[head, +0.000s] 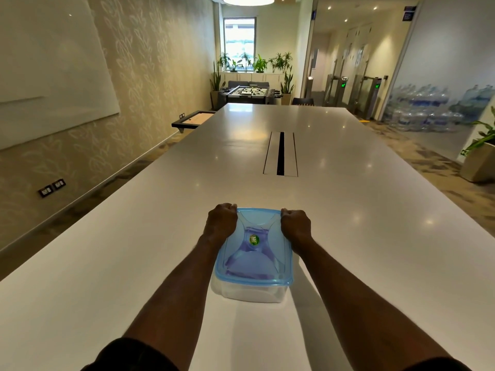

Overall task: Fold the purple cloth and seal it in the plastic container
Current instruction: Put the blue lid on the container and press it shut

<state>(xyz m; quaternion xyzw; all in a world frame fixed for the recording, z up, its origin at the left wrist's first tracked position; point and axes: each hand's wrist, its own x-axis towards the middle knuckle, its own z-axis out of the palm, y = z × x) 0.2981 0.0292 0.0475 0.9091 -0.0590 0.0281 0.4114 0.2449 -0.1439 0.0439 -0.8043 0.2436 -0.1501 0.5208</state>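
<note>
A clear plastic container (249, 293) stands on the white table in front of me, with a translucent blue lid (254, 277) lying on top of it. Through the lid I see the purple cloth (242, 259) folded inside. My left hand (221, 223) is curled over the lid's far left corner. My right hand (296, 224) is curled over the far right corner. Both sets of fingers wrap the lid's far edge and are partly hidden behind it. A green round sticker sits in the lid's middle.
The long white table (348, 236) stretches ahead with a cable slot (280, 153) in its middle. A wall with a whiteboard runs along the left. Plants, a foosball table and stacked water bottles stand far off.
</note>
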